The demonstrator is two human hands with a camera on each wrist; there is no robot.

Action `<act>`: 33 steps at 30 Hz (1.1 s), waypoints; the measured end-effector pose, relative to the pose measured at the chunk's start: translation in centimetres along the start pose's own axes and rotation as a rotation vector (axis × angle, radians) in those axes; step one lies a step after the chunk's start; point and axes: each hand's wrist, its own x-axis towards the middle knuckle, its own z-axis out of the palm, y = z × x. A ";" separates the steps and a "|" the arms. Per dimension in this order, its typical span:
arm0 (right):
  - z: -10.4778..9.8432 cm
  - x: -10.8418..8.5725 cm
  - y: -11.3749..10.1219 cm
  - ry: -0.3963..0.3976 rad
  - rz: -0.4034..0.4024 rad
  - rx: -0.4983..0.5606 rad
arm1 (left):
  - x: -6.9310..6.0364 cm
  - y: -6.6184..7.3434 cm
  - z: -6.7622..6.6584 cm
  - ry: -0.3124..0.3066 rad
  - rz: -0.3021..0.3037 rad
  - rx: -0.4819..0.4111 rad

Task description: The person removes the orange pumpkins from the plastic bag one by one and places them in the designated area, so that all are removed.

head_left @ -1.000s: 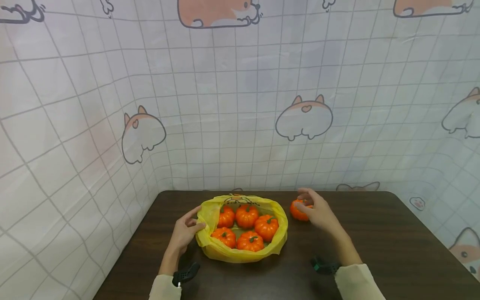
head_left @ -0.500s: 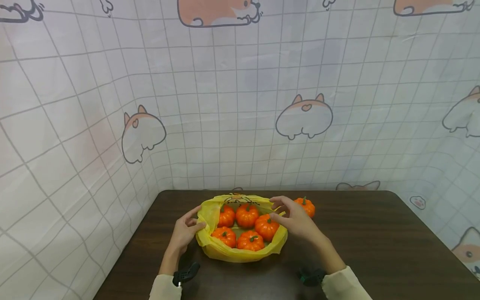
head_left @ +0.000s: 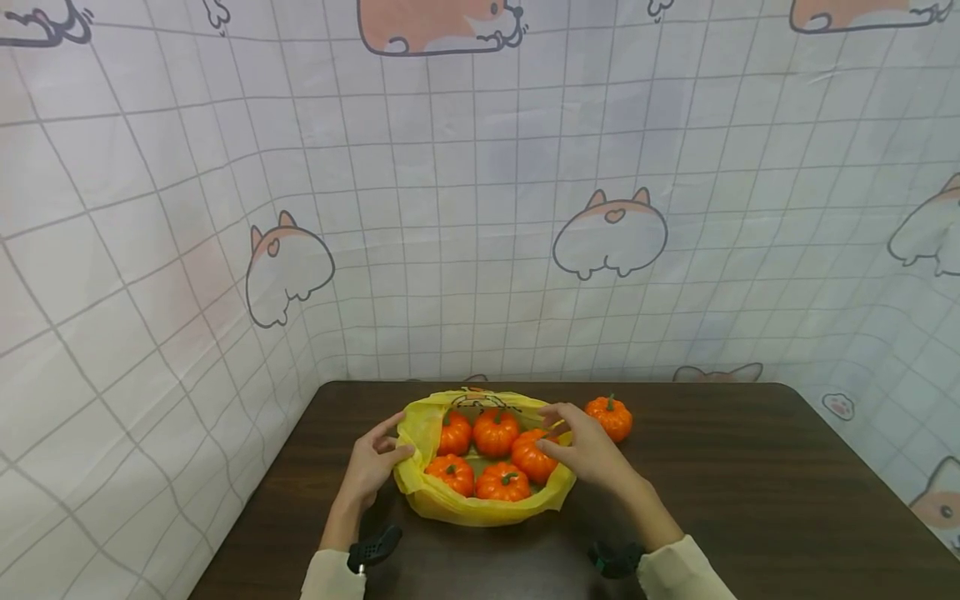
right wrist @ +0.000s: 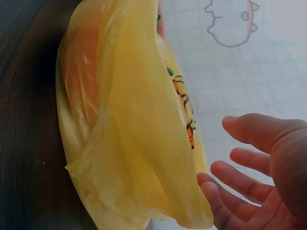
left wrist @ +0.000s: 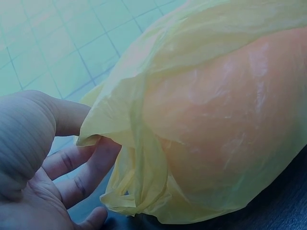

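A yellow bag is set at the middle of the dark table, its mouth spread wide. With the bag taken as the dial and its far side as 12, five orange pumpkins are held in it, at about 11, 1, 3, 5 and 8 o'clock. At 9 o'clock the rim is held by the left hand, thumb and fingers being bent about the plastic; how firmly it is pinched cannot be told. At 3 o'clock nothing is gripped by the right hand: its fingers are spread and loosely bent, thumb well apart, and the rim is touched at the fingertips. A lone pumpkin is left outside on the table, at 2 o'clock. For the step in hand, the rim is best taken lightly at opposite points, 9 and 3, and drawn evenly, since thin plastic may be torn or slipped by a hard tug; the 3 o'clock pumpkin should be cleared by the right thumb. Beyond 12, a grid-patterned sheet is hung.
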 end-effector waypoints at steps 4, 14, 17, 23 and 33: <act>0.0 0.0 0.2 0.013 0.002 -0.022 | 0.1 0.0 0.1 -0.001 0.000 -0.006; 0.3 0.1 1.0 -0.006 0.058 -0.057 | -0.1 0.0 0.1 0.000 0.002 0.007; 0.5 0.2 1.4 -0.013 0.069 -0.068 | 0.0 0.0 0.1 0.000 0.000 0.001; 0.8 0.3 2.4 -0.019 0.077 -0.083 | 0.0 -0.1 0.2 -0.001 -0.002 -0.005; 1.3 0.3 3.4 -0.023 0.093 -0.094 | -0.1 0.0 0.3 -0.010 0.005 -0.006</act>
